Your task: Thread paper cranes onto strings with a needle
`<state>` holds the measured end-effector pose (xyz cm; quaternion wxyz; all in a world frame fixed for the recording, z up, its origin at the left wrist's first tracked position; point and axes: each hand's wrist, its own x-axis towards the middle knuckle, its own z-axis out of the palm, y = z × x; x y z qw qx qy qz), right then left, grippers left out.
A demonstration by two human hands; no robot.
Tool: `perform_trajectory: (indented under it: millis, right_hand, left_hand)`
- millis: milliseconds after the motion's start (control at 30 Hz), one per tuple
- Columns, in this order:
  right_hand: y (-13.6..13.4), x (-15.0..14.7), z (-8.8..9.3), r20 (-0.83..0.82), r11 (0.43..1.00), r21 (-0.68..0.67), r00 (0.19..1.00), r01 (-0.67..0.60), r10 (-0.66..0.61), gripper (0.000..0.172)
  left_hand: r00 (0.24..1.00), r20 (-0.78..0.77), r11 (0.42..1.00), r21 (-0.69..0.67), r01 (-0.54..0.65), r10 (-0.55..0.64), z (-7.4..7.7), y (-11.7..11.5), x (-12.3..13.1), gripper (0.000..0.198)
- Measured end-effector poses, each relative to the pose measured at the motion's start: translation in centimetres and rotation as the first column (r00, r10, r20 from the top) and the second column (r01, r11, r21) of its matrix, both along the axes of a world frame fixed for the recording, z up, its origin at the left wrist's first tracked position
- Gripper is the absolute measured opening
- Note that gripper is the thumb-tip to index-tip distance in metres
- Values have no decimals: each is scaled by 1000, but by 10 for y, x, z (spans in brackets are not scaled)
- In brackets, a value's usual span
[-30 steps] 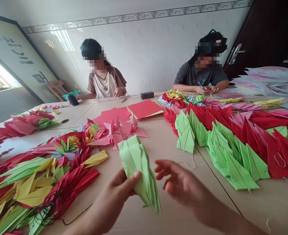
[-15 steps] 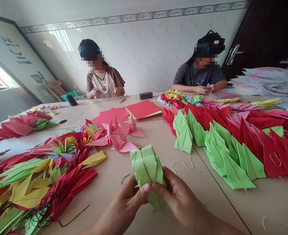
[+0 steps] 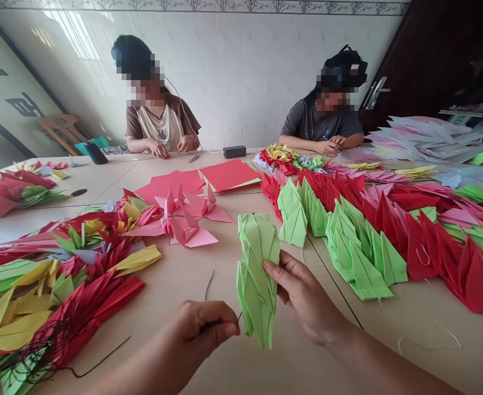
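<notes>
Upright above the table, a stack of green folded paper pieces (image 3: 257, 258) is gripped along its right side by my right hand (image 3: 307, 293), thumb in front and fingers behind. At the stack's lower left, my left hand (image 3: 206, 332) is closed in a pinch on a thin black cord (image 3: 210, 284). One end of that cord sticks up behind the knuckles, and a short bit runs from the fingertips towards the green paper. Just beyond lie pink paper cranes (image 3: 189, 227).
Left of me is a heap of coloured folded paper (image 3: 97, 263) with tangled black cord (image 3: 39, 345). On the right stand rows of green pieces (image 3: 360, 258) and red pieces (image 3: 450, 258). Red paper sheets (image 3: 228, 174) lie farther back. Two people (image 3: 163, 123) sit across the table.
My left hand has left the green stack and moved down and left, now pinching the black cord. My right hand has turned the stack more upright. The camera view has shifted.
</notes>
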<state>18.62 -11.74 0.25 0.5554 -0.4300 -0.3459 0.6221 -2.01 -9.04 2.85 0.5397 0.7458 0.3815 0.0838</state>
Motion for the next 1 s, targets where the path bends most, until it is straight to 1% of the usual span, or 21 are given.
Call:
perform_trajectory:
  millis: [67,133,233,333,433,567,667,800,867,933,1000]
  right_hand:
    - [1,1,-1,18,1000,-7,1000,13,-12,25]
    - [1,1,0,51,1000,11,999,19,-20,25]
    - [-1,-2,1,59,997,76,998,-10,5,23]
    - [-4,-6,3,31,990,123,997,-67,64,19]
    - [-8,-10,2,33,984,138,994,-110,107,18]
    - [-11,-14,2,75,974,156,985,-163,153,18]
    - [-11,-12,5,189,975,143,972,-169,140,18]
    - [-9,-5,10,340,984,130,937,-125,74,18]
    - [-8,-1,11,358,982,157,933,-107,45,16]
    - [-6,2,11,340,978,178,940,-109,43,15]
    - [-3,4,10,306,980,171,951,-102,46,16]
  left_hand:
    - [999,-27,999,22,41,-40,-1,-2,1,39]
    - [999,-21,1000,7,28,-28,-3,-3,2,40]
    - [997,56,994,-102,-50,56,-7,-2,4,46]
    - [980,131,969,-218,-116,147,-8,-1,7,48]
    - [967,153,955,-250,-162,204,-10,-2,10,46]
    - [943,195,946,-238,-220,268,-14,-3,13,43]
    - [961,144,953,-226,-200,236,-15,-1,11,40]
    - [979,46,977,-91,-192,197,-11,4,3,36]
    - [982,29,982,-43,-184,185,-7,6,-1,36]
    - [988,17,988,-19,-156,156,-3,6,-2,35]
    - [992,-10,992,26,-126,126,-1,5,-2,33]
